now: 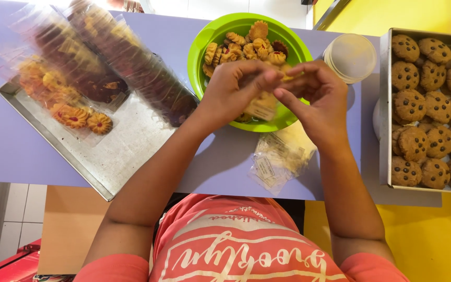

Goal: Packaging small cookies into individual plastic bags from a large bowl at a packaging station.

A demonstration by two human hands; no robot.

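While both hands meet over the green bowl (204,47), a small clear bag (261,107) is held between them.

Left hand (233,91): fingers curled together and pinched on the upper edge of the bag, which hangs just below the fingertips, above the near rim of the bowl. Right hand (317,102): thumb and forefinger closed toward the same edge; whether they grip the film cannot be told. For a clean result, keep the bag mouth spread by both pinches and hold it directly over the bowl, close to the small cookies (244,47). Spare bags (280,156) lie on the table (6,146) below the right wrist. A steel tray (126,141) with wrapped cookies sits left; a tin of chocolate-chip cookies (429,112) sits right, beside a plastic lid (351,56).
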